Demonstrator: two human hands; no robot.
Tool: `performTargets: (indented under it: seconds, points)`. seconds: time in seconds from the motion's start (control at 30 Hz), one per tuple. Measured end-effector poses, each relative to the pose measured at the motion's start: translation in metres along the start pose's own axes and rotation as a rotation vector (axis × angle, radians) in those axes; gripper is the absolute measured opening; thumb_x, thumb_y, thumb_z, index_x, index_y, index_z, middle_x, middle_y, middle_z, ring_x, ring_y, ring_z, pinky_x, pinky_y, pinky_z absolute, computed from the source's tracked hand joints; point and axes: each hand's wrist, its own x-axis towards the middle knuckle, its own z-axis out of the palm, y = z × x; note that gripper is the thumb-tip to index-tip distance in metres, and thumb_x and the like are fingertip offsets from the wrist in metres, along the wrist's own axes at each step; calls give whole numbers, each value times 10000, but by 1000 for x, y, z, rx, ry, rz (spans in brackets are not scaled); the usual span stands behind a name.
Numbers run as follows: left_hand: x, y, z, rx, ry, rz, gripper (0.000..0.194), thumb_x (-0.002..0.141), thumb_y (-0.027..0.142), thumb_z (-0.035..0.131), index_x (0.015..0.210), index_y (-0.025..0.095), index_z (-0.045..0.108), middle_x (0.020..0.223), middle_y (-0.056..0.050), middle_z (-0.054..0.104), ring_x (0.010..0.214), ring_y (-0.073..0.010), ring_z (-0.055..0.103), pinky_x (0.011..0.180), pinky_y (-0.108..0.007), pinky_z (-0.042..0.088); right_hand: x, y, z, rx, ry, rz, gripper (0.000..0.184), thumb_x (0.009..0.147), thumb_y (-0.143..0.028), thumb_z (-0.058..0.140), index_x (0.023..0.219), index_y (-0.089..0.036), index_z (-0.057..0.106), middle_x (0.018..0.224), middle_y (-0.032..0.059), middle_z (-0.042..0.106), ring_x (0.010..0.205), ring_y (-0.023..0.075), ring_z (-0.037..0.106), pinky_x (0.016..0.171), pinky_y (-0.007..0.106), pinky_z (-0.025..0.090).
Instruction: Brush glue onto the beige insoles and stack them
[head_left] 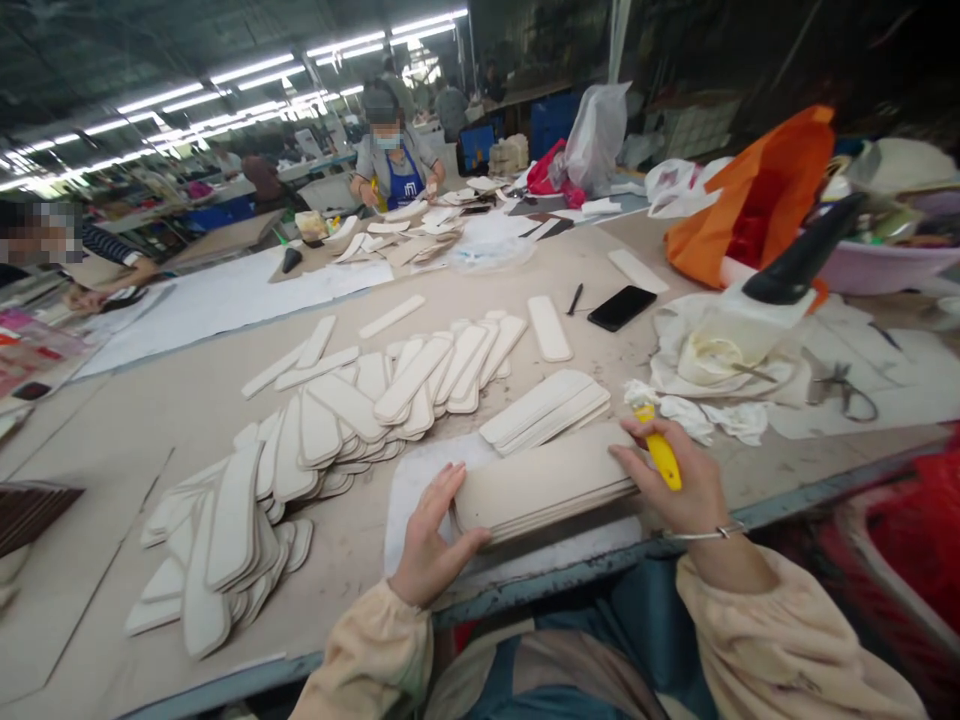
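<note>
A stack of long, pale board pieces with rounded corners (544, 480) lies near the table's front edge. My left hand (435, 540) grips its left end, with the thumb along the near side and the fingers at the far side. At the right end, my right hand (679, 475) touches the stack with thumb and fingertips. The same hand holds a yellow-handled brush (663, 452); its head is hard to make out. Just behind lies a smaller stack of pale strips (546, 408). White paper (401, 500) is spread beneath the stacks.
Many loose pale strips (322, 420) are heaped to the left. At right are a plastic jug (765, 320), scissors (844, 385), crumpled white cloth (686, 418) and an orange bag (701, 245). A phone (622, 307) lies behind. Co-workers (397, 165) work across the table.
</note>
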Motion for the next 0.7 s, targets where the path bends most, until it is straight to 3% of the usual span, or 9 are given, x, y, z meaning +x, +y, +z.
performTargets:
  seconds: [0.23, 0.37, 0.47, 0.57, 0.63, 0.7]
  points:
    - [1, 0, 2, -53, -11, -108, 693, 749, 404, 715, 1355, 222, 432, 1369, -137, 525, 1281, -279, 482, 1082, -489, 401, -1, -3, 8, 87, 59, 45, 357, 767, -409, 710, 1012, -233, 519, 1137, 85, 680, 945, 269, 686, 848, 445, 551]
    - [0, -2, 4, -58, -5, -34, 738, 749, 414, 715, 1389, 248, 387, 1391, -136, 501, 1312, -299, 443, 1092, -509, 381, 2, -16, 1, -59, 99, -12, 298, 809, -397, 667, 1016, -215, 553, 1092, 92, 697, 974, 268, 671, 849, 419, 533]
    - [-1, -4, 5, -77, 2, 33, 834, 717, 453, 736, 1422, 256, 336, 1419, -147, 469, 1347, -327, 391, 1103, -540, 353, 0, -33, -10, -89, 118, -95, 207, 839, -375, 625, 959, -208, 609, 942, 86, 712, 857, 252, 677, 780, 388, 534]
    - [-3, -6, 8, -99, 3, 72, 855, 711, 462, 739, 1429, 248, 327, 1420, -157, 464, 1346, -331, 389, 1108, -548, 338, -11, -49, -13, 122, 159, -99, 200, 844, -412, 590, 878, -219, 624, 730, 48, 657, 664, 218, 640, 662, 364, 527]
    - [-5, -8, 10, -123, 18, 82, 827, 724, 445, 732, 1423, 240, 340, 1413, -161, 468, 1334, -326, 405, 1106, -542, 341, -20, -61, -10, 265, 103, -49, 251, 861, -458, 540, 875, -220, 617, 653, 28, 610, 570, 194, 594, 561, 335, 496]
    - [-7, -9, 14, -162, 48, 86, 813, 732, 435, 725, 1419, 227, 344, 1429, -170, 440, 1337, -331, 397, 1101, -540, 346, -27, -74, -2, 358, -43, -1, 279, 884, -460, 496, 888, -210, 619, 610, 15, 577, 513, 170, 550, 499, 304, 455]
